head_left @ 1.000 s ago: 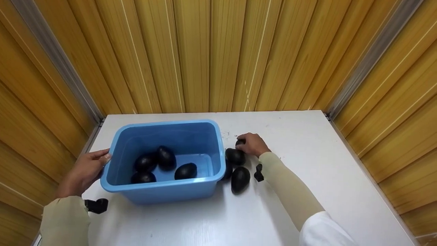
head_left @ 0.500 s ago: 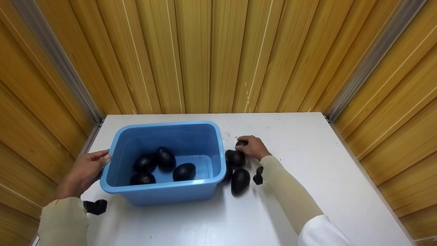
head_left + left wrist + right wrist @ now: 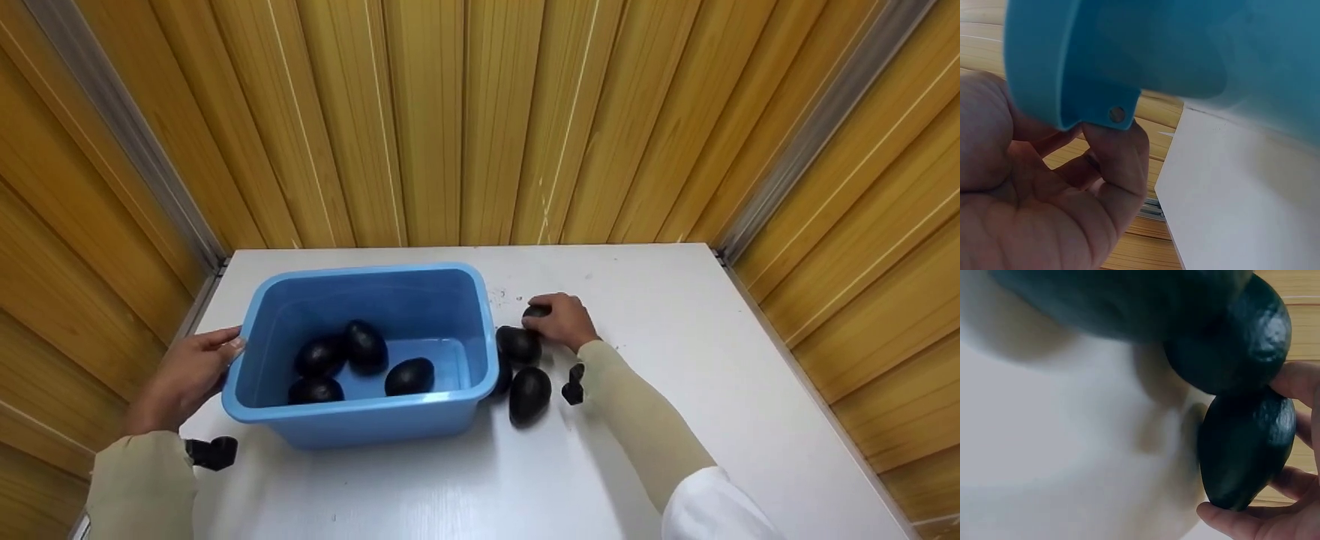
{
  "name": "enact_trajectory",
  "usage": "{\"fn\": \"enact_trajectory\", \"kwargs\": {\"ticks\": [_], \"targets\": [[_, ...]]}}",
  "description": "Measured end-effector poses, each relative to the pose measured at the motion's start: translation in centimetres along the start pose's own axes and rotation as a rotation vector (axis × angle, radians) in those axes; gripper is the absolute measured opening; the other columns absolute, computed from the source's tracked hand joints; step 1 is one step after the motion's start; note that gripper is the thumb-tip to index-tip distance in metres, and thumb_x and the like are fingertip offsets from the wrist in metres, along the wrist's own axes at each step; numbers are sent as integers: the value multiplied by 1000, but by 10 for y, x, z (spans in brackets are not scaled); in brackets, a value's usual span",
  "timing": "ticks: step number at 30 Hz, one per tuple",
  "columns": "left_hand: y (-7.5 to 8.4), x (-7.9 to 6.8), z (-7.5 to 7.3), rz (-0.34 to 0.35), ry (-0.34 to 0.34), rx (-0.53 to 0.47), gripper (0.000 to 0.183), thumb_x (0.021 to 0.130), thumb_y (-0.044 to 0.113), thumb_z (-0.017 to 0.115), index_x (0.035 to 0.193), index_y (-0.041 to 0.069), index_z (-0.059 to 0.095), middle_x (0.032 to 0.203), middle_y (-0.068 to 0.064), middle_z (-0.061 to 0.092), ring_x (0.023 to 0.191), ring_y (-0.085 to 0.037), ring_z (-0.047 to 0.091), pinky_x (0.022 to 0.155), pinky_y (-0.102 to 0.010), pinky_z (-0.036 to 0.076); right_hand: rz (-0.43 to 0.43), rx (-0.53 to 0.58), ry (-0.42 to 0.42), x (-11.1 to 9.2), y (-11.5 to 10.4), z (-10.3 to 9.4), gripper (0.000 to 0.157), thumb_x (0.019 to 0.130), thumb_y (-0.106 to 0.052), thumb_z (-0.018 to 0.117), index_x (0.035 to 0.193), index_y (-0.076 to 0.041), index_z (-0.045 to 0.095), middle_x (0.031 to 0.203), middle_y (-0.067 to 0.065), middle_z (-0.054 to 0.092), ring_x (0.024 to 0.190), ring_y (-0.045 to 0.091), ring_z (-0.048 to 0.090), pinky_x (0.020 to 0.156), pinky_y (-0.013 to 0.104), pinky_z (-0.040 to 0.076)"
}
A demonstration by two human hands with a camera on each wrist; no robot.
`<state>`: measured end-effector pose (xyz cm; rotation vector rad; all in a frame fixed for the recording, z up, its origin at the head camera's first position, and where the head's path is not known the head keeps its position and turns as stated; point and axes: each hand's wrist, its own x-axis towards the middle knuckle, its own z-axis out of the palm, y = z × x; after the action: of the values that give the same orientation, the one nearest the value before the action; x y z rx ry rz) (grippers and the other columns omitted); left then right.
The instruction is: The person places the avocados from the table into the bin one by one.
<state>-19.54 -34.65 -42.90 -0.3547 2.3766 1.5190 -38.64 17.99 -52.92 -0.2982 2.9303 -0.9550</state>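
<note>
At the left end of a blue plastic tub (image 3: 360, 424), my left hand (image 3: 187, 375) pinches the rim, thumb on top; in the left wrist view its fingers (image 3: 1120, 160) bend beneath the lip. Several dark avocados lie in the tub, one of them (image 3: 410, 376) apart on the right. Beyond the tub's right wall my right hand (image 3: 564, 321) grips a dark avocado (image 3: 1247, 444), fingers and thumb around its sides. Touching that one is a second avocado (image 3: 519, 344). Nearer the front lies another avocado (image 3: 529, 396), and one (image 3: 502, 375) is partly hidden by the tub.
Everything stands on a white table (image 3: 420, 495). Yellow wood-look panels (image 3: 495, 127) enclose it at the back and both sides, with metal strips in the corners. Small dark specks (image 3: 501, 294) mark the tabletop behind the avocados.
My right hand and the avocado it grips have shifted slightly to the right. My left hand keeps its hold on the tub's rim, and the avocados inside lie as before.
</note>
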Motion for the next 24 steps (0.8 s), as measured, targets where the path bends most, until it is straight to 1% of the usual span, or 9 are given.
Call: {"fn": "enact_trajectory", "kwargs": {"ticks": [6, 8, 11, 15, 20, 24], "targets": [[1, -1, -1, -5, -4, -6, 63, 114, 37, 35, 165, 2, 19, 165, -34, 29, 145, -56, 43, 112, -64, 45, -12, -15, 6, 1, 2, -8, 48, 88, -34, 80, 131, -13, 74, 134, 11, 73, 128, 35, 65, 111, 51, 50], [1, -1, -1, -4, -3, -8, 63, 114, 37, 36, 165, 2, 20, 165, -34, 30, 144, -55, 44, 112, -63, 45, -14, -27, 1, 1, 0, -13, 49, 88, -35, 79, 131, -13, 74, 134, 12, 72, 127, 35, 65, 110, 51, 51], [0, 0, 1, 14, -3, 1, 63, 114, 36, 36, 164, 1, 20, 164, -34, 31, 143, -54, 47, 112, -61, 45, -22, -47, -3, -1, -4, -20, 48, 89, -36, 78, 131, -14, 74, 134, 13, 72, 125, 36, 65, 107, 51, 52], [0, 0, 2, 28, -7, 6, 63, 115, 35, 36, 165, 1, 19, 165, -34, 31, 143, -53, 47, 113, -61, 44, -29, -64, 0, -2, -11, -28, 45, 89, -37, 78, 129, -17, 75, 131, 13, 74, 119, 35, 66, 103, 50, 53], [1, -1, 1, 5, 0, 0, 63, 114, 36, 36, 164, 2, 20, 165, -34, 30, 143, -55, 46, 112, -63, 45, -52, -81, -12, -3, -20, -35, 44, 89, -37, 78, 129, -18, 75, 128, 12, 75, 115, 33, 67, 101, 49, 54], [1, -2, 0, -6, 6, -2, 63, 114, 36, 36, 164, 2, 21, 164, -34, 31, 141, -54, 48, 112, -63, 46, -73, -99, 5, -3, -27, -39, 43, 89, -36, 77, 128, -18, 76, 126, 12, 76, 113, 34, 67, 99, 50, 54]]}}
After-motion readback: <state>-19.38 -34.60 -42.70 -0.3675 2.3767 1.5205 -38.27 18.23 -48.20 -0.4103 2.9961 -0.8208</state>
